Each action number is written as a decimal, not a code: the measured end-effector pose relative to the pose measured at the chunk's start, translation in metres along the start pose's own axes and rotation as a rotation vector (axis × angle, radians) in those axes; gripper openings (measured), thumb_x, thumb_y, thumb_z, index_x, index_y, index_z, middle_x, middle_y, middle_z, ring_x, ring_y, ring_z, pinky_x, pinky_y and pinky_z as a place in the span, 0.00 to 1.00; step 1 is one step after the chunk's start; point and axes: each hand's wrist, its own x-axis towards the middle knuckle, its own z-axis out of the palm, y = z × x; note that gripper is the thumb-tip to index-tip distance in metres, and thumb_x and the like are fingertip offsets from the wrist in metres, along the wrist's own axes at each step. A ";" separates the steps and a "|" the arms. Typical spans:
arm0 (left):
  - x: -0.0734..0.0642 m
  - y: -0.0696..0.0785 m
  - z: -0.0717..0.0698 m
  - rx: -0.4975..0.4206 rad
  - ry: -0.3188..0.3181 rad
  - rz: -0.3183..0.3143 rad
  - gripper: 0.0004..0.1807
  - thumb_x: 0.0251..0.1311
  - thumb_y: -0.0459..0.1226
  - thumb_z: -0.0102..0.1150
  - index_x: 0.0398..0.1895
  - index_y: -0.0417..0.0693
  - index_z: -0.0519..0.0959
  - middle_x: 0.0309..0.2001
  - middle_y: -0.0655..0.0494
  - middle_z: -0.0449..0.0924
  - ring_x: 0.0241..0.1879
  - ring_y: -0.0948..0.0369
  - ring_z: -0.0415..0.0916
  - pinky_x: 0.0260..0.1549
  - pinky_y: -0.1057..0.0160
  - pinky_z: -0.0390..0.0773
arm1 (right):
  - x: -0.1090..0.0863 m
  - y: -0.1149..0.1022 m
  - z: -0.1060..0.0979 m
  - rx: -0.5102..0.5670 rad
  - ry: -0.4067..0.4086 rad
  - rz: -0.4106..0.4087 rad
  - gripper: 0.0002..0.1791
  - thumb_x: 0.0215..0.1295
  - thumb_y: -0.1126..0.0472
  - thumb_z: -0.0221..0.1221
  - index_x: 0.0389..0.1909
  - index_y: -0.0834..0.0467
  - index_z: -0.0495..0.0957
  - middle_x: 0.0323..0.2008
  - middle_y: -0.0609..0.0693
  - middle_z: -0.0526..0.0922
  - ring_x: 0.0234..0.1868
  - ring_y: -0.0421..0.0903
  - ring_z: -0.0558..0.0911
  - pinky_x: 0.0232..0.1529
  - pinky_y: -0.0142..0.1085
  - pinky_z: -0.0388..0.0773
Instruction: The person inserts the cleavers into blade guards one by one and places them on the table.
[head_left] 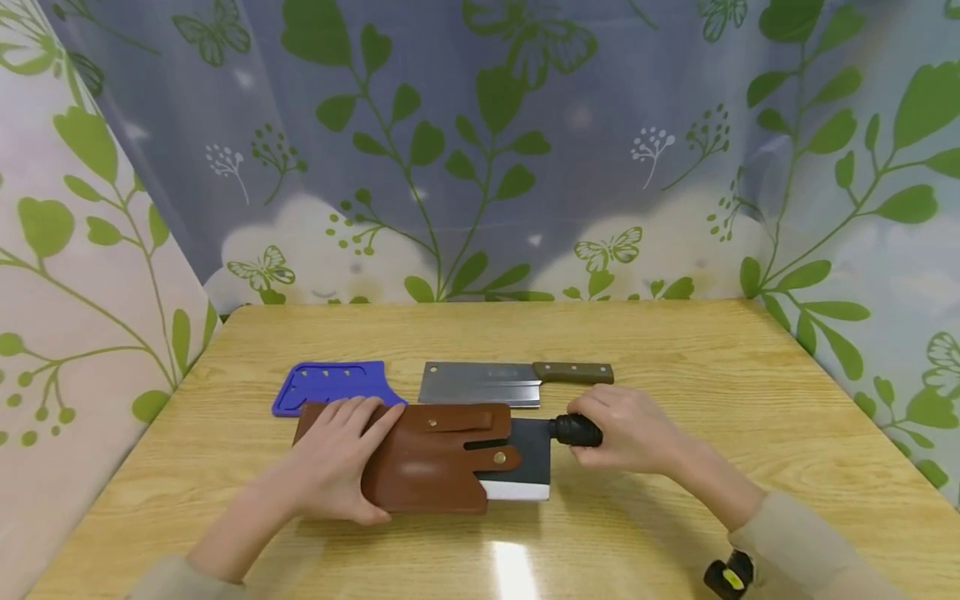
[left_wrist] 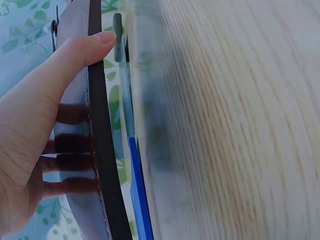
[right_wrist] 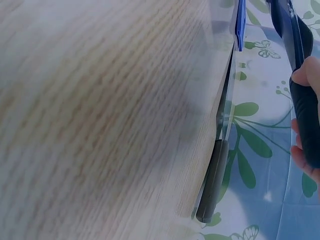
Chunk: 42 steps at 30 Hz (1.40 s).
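Note:
My left hand [head_left: 337, 458] holds a brown leather sheath [head_left: 435, 479], fingers spread across its upper face and thumb at the near edge. In the left wrist view the thumb presses the dark stitched edge of the sheath [left_wrist: 110, 140], above the tabletop. A black-and-silver cleaver [head_left: 531, 454] is partly inside the sheath, its handle end sticking out on the right. My right hand [head_left: 626, 429] grips the cleaver's black handle, which the right wrist view shows raised off the table [right_wrist: 304, 112]. The sheath's strap with a brass snap [head_left: 500, 457] lies over the blade; whether it is fastened I cannot tell.
Behind the sheath, a second cleaver [head_left: 476, 383] with a brown riveted handle lies flat on the wooden table [head_left: 675, 533]. To its left lies a blue blade guard [head_left: 337, 385]. A patterned curtain [head_left: 465, 167] hangs at the back and sides.

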 end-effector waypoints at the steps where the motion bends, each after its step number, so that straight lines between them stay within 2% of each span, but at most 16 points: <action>1: 0.001 0.001 0.000 0.004 -0.001 0.000 0.65 0.22 0.70 0.64 0.66 0.40 0.61 0.54 0.38 0.67 0.53 0.44 0.65 0.52 0.44 0.63 | 0.001 0.000 0.000 -0.001 0.004 -0.003 0.18 0.34 0.57 0.66 0.31 0.57 0.77 0.27 0.45 0.77 0.25 0.39 0.73 0.22 0.31 0.70; 6: 0.007 0.006 -0.002 0.016 -0.014 -0.011 0.66 0.22 0.70 0.63 0.67 0.40 0.61 0.55 0.38 0.66 0.55 0.44 0.64 0.53 0.45 0.62 | 0.006 -0.001 0.003 -0.004 0.021 -0.025 0.18 0.33 0.58 0.66 0.31 0.58 0.77 0.26 0.45 0.77 0.24 0.40 0.74 0.21 0.32 0.70; 12: 0.014 0.009 -0.004 0.024 -0.011 -0.004 0.66 0.23 0.71 0.62 0.67 0.41 0.60 0.55 0.39 0.67 0.55 0.45 0.64 0.53 0.45 0.62 | 0.010 -0.002 0.005 0.015 -0.008 -0.012 0.18 0.34 0.58 0.66 0.31 0.58 0.77 0.26 0.46 0.78 0.25 0.40 0.74 0.22 0.31 0.71; 21: 0.013 0.012 -0.002 0.011 -0.041 -0.014 0.66 0.23 0.71 0.62 0.68 0.42 0.58 0.55 0.39 0.66 0.55 0.45 0.64 0.54 0.45 0.62 | 0.013 -0.006 0.009 0.006 -0.030 0.002 0.19 0.36 0.57 0.66 0.32 0.58 0.77 0.28 0.47 0.79 0.26 0.40 0.76 0.23 0.31 0.72; 26: 0.014 0.015 0.000 0.012 -0.015 0.008 0.66 0.23 0.71 0.62 0.67 0.41 0.60 0.54 0.40 0.67 0.54 0.45 0.65 0.53 0.45 0.63 | 0.015 -0.009 0.012 0.003 -0.020 -0.012 0.19 0.35 0.58 0.67 0.33 0.59 0.77 0.28 0.47 0.80 0.27 0.41 0.78 0.24 0.30 0.73; 29: 0.014 0.016 0.000 0.015 0.004 0.012 0.65 0.23 0.71 0.62 0.67 0.42 0.62 0.53 0.41 0.68 0.53 0.46 0.65 0.52 0.46 0.63 | 0.015 -0.012 0.013 0.007 -0.030 0.007 0.19 0.36 0.58 0.67 0.33 0.60 0.78 0.28 0.48 0.80 0.29 0.42 0.79 0.25 0.31 0.74; 32: 0.016 0.016 0.000 0.011 0.004 0.010 0.65 0.23 0.72 0.61 0.67 0.42 0.61 0.53 0.41 0.68 0.53 0.46 0.65 0.52 0.46 0.63 | 0.016 -0.014 0.013 0.016 -0.068 0.055 0.21 0.38 0.57 0.67 0.36 0.61 0.78 0.30 0.49 0.81 0.31 0.44 0.80 0.28 0.32 0.76; 37: 0.020 0.018 0.001 0.009 -0.002 0.018 0.65 0.24 0.72 0.61 0.68 0.42 0.60 0.54 0.40 0.68 0.54 0.46 0.65 0.52 0.46 0.63 | 0.020 -0.018 0.010 0.022 -0.175 0.118 0.24 0.43 0.57 0.67 0.42 0.64 0.78 0.36 0.52 0.81 0.38 0.48 0.80 0.38 0.38 0.78; 42: 0.019 0.019 0.002 0.031 0.001 0.022 0.65 0.24 0.72 0.60 0.67 0.43 0.61 0.54 0.40 0.68 0.54 0.46 0.65 0.52 0.46 0.64 | 0.020 -0.021 0.011 0.049 -0.251 0.164 0.23 0.45 0.60 0.68 0.43 0.64 0.76 0.37 0.53 0.80 0.39 0.48 0.79 0.37 0.38 0.77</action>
